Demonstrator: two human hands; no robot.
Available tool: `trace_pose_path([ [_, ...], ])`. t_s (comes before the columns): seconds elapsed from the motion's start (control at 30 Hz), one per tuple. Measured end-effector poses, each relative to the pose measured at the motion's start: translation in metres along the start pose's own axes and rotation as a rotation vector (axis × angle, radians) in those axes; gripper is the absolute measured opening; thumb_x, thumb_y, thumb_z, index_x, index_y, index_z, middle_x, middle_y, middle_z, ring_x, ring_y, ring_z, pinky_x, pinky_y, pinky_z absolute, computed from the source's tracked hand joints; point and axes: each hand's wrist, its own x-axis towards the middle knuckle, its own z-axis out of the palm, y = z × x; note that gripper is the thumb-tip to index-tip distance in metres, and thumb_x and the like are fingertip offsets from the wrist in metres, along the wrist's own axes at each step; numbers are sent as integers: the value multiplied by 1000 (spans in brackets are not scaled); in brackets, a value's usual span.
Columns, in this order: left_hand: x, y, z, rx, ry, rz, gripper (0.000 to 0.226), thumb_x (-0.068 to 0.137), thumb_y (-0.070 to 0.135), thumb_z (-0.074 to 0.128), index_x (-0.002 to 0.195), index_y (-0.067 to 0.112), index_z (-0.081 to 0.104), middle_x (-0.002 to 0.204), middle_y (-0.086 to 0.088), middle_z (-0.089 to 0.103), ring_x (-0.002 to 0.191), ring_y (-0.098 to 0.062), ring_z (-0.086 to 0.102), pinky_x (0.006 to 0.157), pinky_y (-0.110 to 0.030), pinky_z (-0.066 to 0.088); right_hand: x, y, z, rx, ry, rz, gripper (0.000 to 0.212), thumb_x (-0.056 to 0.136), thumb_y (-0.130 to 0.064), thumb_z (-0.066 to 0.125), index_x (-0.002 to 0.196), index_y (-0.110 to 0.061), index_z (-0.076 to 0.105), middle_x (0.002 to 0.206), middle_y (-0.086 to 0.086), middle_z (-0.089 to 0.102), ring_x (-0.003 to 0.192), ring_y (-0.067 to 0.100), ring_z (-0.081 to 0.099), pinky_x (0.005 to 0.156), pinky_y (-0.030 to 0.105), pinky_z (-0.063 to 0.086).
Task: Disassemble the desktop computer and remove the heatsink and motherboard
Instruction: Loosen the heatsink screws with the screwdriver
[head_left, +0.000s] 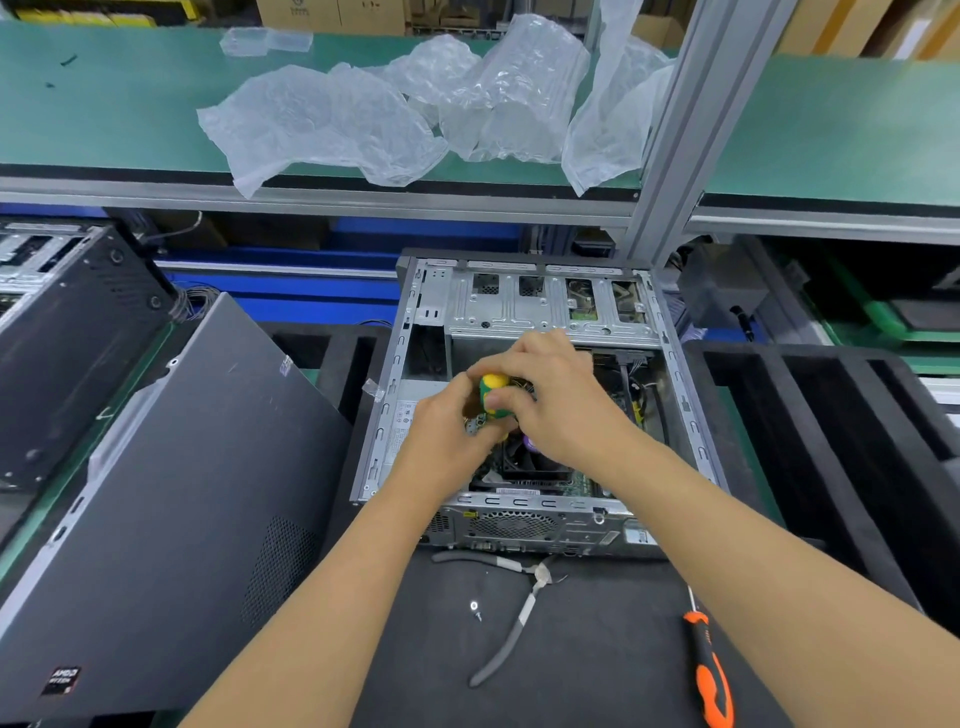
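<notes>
Head view: we see the computer case (535, 405) lying open on the black mat (597, 649), w/ its side panel (171, 493) off and resting to the left. So the opening part looks done.

Both hands are inside the case. Our right hand (558, 400) wraps its fingers around the top of a green and yellow screwdriver (492, 396). Our left hand (452, 431) curls around the lower part of the same tool, just beside the right.

The heatsink fan (530, 460) sits under the hands, inside the case, on the motherboard (576, 488). Neither is out yet. We think we're undoing the heatsink screws now; we can't see the tip.

One loose screw (474, 608) lies on the mat, near pliers (511, 618) and an orange screwdriver (709, 670).

Left to do: lift the heatsink, then unscrew and pull the board.
</notes>
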Motion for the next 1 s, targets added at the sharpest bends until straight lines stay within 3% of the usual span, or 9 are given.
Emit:
trace_pose_path([
  [0.13, 0, 2, -1, 17, 31, -11, 35, 75, 31, 77, 85, 31, 44, 73, 16, 58, 65, -2, 52, 54, -15, 41, 9, -1, -8, -47, -136, -11, 42, 84, -37, 69, 125, -35, 59, 99, -15, 50, 108, 16, 41, 99, 43, 35],
  [0.23, 2, 5, 2, 15, 17, -2, 45, 72, 32, 80, 77, 30, 35, 66, 24, 55, 54, 1, 48, 45, -12, 35, 15, -3, -12, -156, -156, 26, 44, 73, -56, 71, 107, -30, 65, 93, -5, 47, 94, 19, 47, 83, 34, 43],
  [0.33, 5, 3, 3, 5, 35, -29, 47, 68, 25, 82, 75, 31, 36, 59, 14, 50, 52, -1, 44, 46, -12, 35, 18, -10, -8, -306, -174, 7, 35, 78, -51, 69, 97, -22, 65, 88, -1, 47, 86, 24, 52, 72, 33, 42],
  [0.53, -1, -1, -4, -21, -75, -16, 35, 75, 18, 79, 90, 37, 53, 74, 25, 61, 66, 7, 53, 61, -7, 38, 16, -10, -10, -429, -250, -245, 23, 90, -26, 61, 111, -14, 61, 95, -3, 45, 93, 21, 51, 83, 30, 40],
  [0.6, 0, -3, -6, -46, -66, -46, 32, 77, 15, 79, 91, 34, 56, 76, 21, 64, 71, 6, 58, 66, -9, 41, 17, -11, -12, -457, -263, -285, 27, 90, -22, 62, 116, -16, 58, 101, 0, 53, 95, 21, 51, 86, 31, 40],
  [0.7, 2, -2, -5, -61, -28, -59, 33, 74, 17, 82, 82, 31, 54, 70, 25, 63, 65, 6, 57, 61, -8, 42, 17, -13, -20, -288, -321, -138, 50, 85, -31, 68, 131, -23, 48, 113, 0, 57, 100, 22, 51, 83, 31, 43],
  [0.83, 4, 0, -2, -25, 2, -52, 39, 69, 25, 84, 73, 27, 45, 60, 22, 55, 52, 0, 44, 48, -11, 35, 20, -18, -19, -517, -319, 3, 47, 82, -57, 61, 104, -16, 55, 75, 3, 43, 79, 28, 50, 63, 32, 38],
  [0.9, 6, -1, -1, -23, 10, -58, 39, 69, 20, 83, 75, 24, 45, 60, 17, 54, 51, -3, 40, 47, -16, 35, 22, -24, -13, -570, -322, -18, 38, 91, -49, 54, 105, -13, 52, 67, 0, 29, 76, 28, 45, 63, 33, 35],
  [1.0, 6, -1, -3, -17, 22, -61, 36, 68, 22, 84, 87, 26, 53, 71, 11, 59, 58, -2, 47, 54, -21, 43, 24, -27, -10, -627, -373, -144, 26, 95, -28, 54, 115, -13, 48, 71, -1, 28, 79, 29, 50, 62, 34, 33],
])
